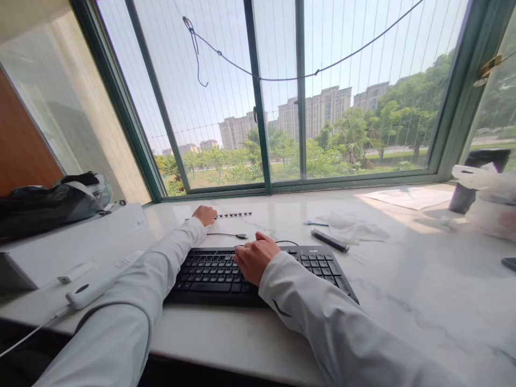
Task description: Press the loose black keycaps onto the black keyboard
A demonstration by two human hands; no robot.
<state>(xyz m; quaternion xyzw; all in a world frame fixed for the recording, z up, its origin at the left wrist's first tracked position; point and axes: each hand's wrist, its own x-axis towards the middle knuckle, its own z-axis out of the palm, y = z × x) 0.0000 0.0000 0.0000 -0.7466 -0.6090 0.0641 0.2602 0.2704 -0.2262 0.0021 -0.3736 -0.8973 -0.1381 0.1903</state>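
Note:
A black keyboard point(213, 287) lies on the marble-patterned sill in front of me. My right hand point(257, 258) rests over its upper middle, fingers bent together and pointing down at the keys; whatever is between the fingertips is hidden. Beyond the keyboard, my left hand point(205, 215) reaches to the left end of a row of small black keycaps point(234, 214). Its fingers are curled and mostly out of sight, so what they pinch does not show. Between the keycaps and the keyboard lies a USB plug point(242, 236) on a black cable.
Right of centre lie a black stick-shaped tool point(329, 240), a thin blue tool point(317, 223) and clear plastic wrap point(355, 228). A white power strip point(102, 282) and a long white box point(76, 244) are at left. A white plastic bag point(489, 199) stands far right, before the window.

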